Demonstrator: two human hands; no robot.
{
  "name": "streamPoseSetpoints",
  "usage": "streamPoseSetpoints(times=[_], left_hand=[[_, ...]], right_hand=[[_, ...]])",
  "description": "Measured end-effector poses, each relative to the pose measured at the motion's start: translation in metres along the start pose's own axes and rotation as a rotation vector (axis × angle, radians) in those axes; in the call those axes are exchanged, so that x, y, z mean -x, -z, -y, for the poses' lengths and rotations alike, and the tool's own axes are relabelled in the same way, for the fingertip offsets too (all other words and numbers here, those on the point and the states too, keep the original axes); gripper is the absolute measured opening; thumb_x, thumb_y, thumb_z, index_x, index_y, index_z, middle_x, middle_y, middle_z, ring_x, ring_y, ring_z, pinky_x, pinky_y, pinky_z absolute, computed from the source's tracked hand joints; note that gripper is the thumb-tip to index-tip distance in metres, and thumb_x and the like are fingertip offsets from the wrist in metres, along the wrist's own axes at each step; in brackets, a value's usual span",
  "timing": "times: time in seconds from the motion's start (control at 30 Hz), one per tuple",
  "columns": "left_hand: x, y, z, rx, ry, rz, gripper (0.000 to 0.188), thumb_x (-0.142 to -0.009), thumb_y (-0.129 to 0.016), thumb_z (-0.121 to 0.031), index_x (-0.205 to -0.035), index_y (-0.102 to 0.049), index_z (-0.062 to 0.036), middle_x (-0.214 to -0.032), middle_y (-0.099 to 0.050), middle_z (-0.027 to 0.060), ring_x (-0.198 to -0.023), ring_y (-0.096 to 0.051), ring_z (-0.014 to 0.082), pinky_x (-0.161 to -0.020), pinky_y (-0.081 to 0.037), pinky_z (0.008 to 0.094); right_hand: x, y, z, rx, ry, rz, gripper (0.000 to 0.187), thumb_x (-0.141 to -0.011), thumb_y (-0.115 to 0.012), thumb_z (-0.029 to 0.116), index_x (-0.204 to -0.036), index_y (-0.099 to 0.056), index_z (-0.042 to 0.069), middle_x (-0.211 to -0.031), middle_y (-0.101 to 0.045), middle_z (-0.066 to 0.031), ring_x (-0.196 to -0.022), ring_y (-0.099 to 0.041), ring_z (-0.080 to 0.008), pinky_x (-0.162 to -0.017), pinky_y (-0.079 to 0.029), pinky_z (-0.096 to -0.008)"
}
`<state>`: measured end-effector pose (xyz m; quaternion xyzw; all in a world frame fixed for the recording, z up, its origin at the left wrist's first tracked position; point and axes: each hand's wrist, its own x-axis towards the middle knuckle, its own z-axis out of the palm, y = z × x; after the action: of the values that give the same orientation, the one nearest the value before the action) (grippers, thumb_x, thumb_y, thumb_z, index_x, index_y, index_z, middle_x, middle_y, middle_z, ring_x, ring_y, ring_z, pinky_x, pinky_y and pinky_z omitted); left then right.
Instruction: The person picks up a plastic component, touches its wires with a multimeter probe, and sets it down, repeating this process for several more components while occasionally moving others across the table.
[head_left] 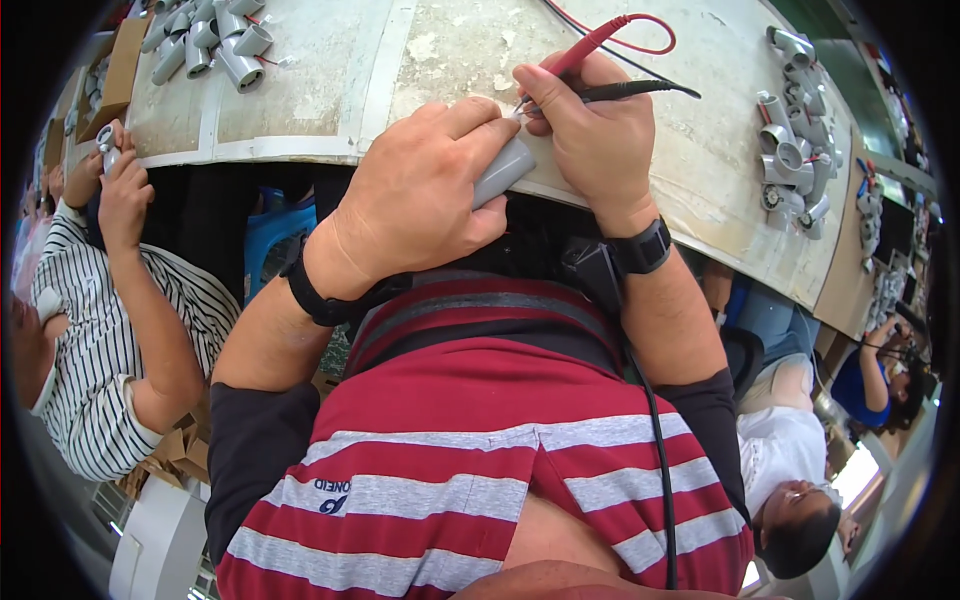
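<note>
My left hand is closed around a grey tube-shaped plastic part at the near edge of the worktable. In my right hand are two test probes, a red one and a black one, pinched together between thumb and fingers. Their tips meet the fingertips of my left hand just above the grey part's upper end. Fine wires or metal ends show there, but the exact contact is too small to make out.
Grey tubular parts, several with red wires, lie in a heap at the far left and another on the right. A cardboard box stands at the left edge. Co-workers sit on both sides; the one in a striped shirt handles a grey part.
</note>
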<state>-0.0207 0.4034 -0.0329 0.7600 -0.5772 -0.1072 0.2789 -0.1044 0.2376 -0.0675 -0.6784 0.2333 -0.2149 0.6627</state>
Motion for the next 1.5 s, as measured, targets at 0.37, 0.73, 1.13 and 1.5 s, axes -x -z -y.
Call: streamPoseSetpoints(times=[0.37, 0.73, 1.13, 1.5], left_hand=[[0.005, -0.006, 0.005, 0.022, -0.022, -0.044, 0.053, -0.071, -0.075, -0.016, -0.12, -0.064, -0.0006, -0.115, -0.063, 0.0148, -0.095, -0.062, 0.0336, -0.088, -0.053, 0.0398], [0.026, -0.012, 0.024, 0.33, 0.074, -0.312, 0.066, -0.068, -0.08, 0.003, -0.13, -0.058, -0.0036, -0.122, -0.06, 0.0168, -0.108, -0.063, 0.0363, -0.094, -0.054, 0.0407], [0.023, -0.007, 0.035, 0.243, -0.012, -0.146, 0.079, -0.067, -0.081, 0.005, -0.141, -0.054, -0.0057, -0.142, -0.057, 0.018, -0.128, -0.056, 0.0358, -0.107, -0.049, 0.0403], [0.02, -0.008, 0.019, 0.136, -0.051, -0.193, 0.062, -0.073, -0.079, -0.005, -0.131, -0.059, -0.0046, -0.142, -0.054, 0.0211, -0.127, -0.054, 0.0414, -0.109, -0.045, 0.0455]], right_hand=[[0.001, -0.002, 0.001, 0.086, -0.01, -0.001, 0.011, -0.092, -0.077, 0.011, -0.093, -0.072, 0.001, -0.077, -0.071, -0.0032, -0.065, -0.063, -0.0068, -0.056, -0.051, -0.0202], [0.002, -0.002, 0.002, 0.119, 0.028, -0.018, 0.013, -0.092, -0.078, 0.012, -0.094, -0.072, 0.001, -0.076, -0.071, -0.0026, -0.062, -0.063, -0.0067, -0.055, -0.051, -0.0203], [0.001, -0.004, 0.003, 0.121, 0.023, -0.033, 0.012, -0.092, -0.077, 0.011, -0.095, -0.072, 0.0, -0.075, -0.07, -0.0023, -0.061, -0.063, -0.0073, -0.055, -0.05, -0.0205], [0.008, 0.003, 0.0, 0.056, 0.008, -0.046, 0.011, -0.094, -0.074, 0.01, -0.092, -0.068, 0.0, -0.076, -0.069, -0.0051, -0.061, -0.061, -0.01, -0.055, -0.049, -0.0236]])
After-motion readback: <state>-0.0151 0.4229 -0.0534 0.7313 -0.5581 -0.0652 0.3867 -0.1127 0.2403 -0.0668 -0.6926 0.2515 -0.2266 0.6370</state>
